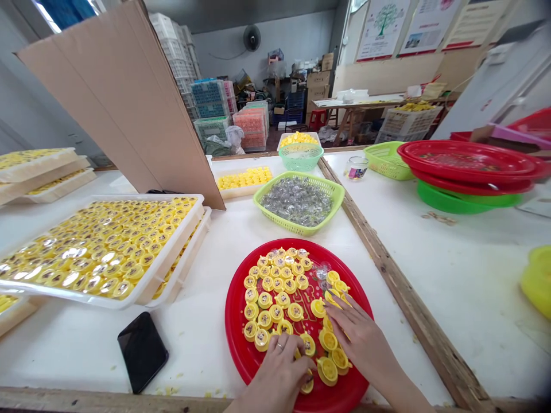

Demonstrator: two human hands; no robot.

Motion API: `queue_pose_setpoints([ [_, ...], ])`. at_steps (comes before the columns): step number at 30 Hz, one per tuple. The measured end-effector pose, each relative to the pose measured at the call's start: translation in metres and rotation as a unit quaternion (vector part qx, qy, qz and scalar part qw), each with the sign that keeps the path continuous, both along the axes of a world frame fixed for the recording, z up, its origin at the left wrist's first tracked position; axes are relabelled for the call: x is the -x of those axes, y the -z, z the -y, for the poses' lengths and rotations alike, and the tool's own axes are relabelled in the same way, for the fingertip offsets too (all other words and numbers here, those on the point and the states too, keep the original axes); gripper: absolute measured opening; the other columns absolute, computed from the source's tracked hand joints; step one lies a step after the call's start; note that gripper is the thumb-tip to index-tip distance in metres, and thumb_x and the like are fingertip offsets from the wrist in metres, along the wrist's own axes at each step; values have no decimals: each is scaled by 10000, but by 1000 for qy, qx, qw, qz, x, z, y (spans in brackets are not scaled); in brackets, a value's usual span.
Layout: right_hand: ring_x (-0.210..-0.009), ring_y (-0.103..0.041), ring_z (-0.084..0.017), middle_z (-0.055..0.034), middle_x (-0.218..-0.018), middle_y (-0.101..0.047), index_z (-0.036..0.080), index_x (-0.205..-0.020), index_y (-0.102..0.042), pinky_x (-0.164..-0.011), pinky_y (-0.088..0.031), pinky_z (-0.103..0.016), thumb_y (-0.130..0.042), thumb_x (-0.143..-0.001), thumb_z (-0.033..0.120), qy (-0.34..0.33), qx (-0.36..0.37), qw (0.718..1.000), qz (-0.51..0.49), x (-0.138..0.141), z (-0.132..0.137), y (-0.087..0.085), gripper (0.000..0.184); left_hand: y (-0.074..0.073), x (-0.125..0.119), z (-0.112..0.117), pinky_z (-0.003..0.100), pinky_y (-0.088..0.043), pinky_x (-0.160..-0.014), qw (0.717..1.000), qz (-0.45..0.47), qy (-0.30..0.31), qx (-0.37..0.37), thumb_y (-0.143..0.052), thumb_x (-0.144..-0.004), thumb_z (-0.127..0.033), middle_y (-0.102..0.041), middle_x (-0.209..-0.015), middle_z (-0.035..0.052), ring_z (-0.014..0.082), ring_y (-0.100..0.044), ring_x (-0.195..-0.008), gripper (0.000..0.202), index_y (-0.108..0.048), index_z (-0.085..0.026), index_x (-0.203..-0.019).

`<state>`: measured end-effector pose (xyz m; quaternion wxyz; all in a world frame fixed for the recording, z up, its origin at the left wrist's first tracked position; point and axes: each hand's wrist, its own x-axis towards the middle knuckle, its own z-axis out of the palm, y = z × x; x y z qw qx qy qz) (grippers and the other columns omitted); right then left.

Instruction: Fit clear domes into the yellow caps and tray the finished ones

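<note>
Yellow plastic caps (275, 312) are lying in rows on a red plastic tray (235, 327), left hand (278, 367) curling over the nearest caps, hold unclear, right hand (359, 332) resting spread open on caps at right.

Left hand (278, 373), right hand (359, 335) on yellow caps (276, 312)

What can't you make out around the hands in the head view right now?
Head view:
Caps under the left hand: hidden by its palm.
Caps under the right hand: hidden by its fingers.
Red tray: cut off by the bottom edge.
Clear pieces in the green basket: too small to identify.
</note>
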<state>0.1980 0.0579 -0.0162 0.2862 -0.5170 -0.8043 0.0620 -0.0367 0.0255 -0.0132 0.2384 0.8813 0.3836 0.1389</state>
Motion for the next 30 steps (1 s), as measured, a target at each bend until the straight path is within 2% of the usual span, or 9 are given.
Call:
queue_pose_setpoints([
  [3, -1066, -670, -278, -79, -1119, -731, 256, -1014, -674, -947, -533, -478, -515, -911, 301, 73, 70, 984, -150, -2, 4, -14, 194, -22, -5, -19, 402, -404, -968, 1000, 12, -16, 0, -549, -933, -210, -570, -1131, 32, 217, -522, -1064, 207, -561, -265, -1133],
  [6, -1008, -683, -283, -97, -1078, -732, 252, -920, -643, -863, -567, -422, -628, -845, 454, 140, 154, 923, -323, -4, 6, -25, 216, -34, -21, -51, 434, -415, -988, 999, -14, -3, -51, -511, -921, -155, -556, -1219, 72, 250, -503, -1134, 376, -480, -241, -1285],
  [10, -797, -726, -276, -77, -868, -761, 250, -813, -566, -717, -600, -392, -799, -654, 553, 170, 243, 798, -524, -7, 6, -35, 414, -26, -47, -88, 468, -428, -973, 993, -73, 34, -82, -611, -868, -198, -548, -1247, 117, 301, -486, -1189, 495, -457, -209, -1338],
  [12, -818, -733, -272, -59, -858, -769, 257, -915, -591, -761, -598, -403, -842, -625, 502, 162, 274, 746, -585, -9, 6, -38, 455, -19, -55, -97, 471, -426, -970, 993, -80, 38, -81, -650, -858, -232, -583, -1164, 106, 302, -508, -1159, 393, -549, -207, -1238],
  [15, -930, -723, -264, -80, -948, -774, 236, -1030, -660, -886, -561, -418, -858, -636, 436, 149, 302, 693, -638, -13, 7, -38, 485, -12, -57, -99, 494, -419, -969, 993, -77, 27, -81, -651, -864, -225, -602, -1102, 102, 308, -519, -1140, 205, -632, -200, -1067],
  [18, -947, -717, -272, -103, -1002, -766, 204, -907, -737, -885, -561, -412, -870, -613, 425, 147, 315, 666, -660, -15, 7, -36, 391, -17, -51, -95, 515, -414, -979, 996, -57, 6, -74, -672, -847, -245, -582, -1191, 124, 326, -499, -1180, 193, -630, -189, -1028],
  [21, -913, -713, -255, -77, -983, -768, 220, -832, -765, -778, -595, -348, -885, -577, 430, 172, 297, 665, -663, -12, 5, -36, 352, -31, -42, -89, 515, -381, -1040, 998, -21, -24, -58, -666, -844, -251, -542, -1310, 135, 317, -469, -1245, 259, -586, -181, -1079],
  [25, -741, -699, -200, -32, -834, -763, 250, -758, -758, -579, -591, -253, -905, -524, 437, 220, 293, 646, -670, -3, 6, -41, 334, -49, -31, -75, 360, -489, -933, 998, 33, -53, -13, -616, -886, -265, -655, -1109, 52, 211, -604, -1048, 245, -550, -206, -1114],
  [30, -544, -605, -110, 19, -672, -665, 234, -740, -730, -462, -550, -188, -893, -575, 418, 160, 312, 624, -699, 10, 10, -50, 296, -49, -32, -53, 320, -496, -875, 971, 178, -107, 122, -709, -831, -357, -677, -1080, 35, 207, -628, -1001, 303, -628, -227, -1092],
])
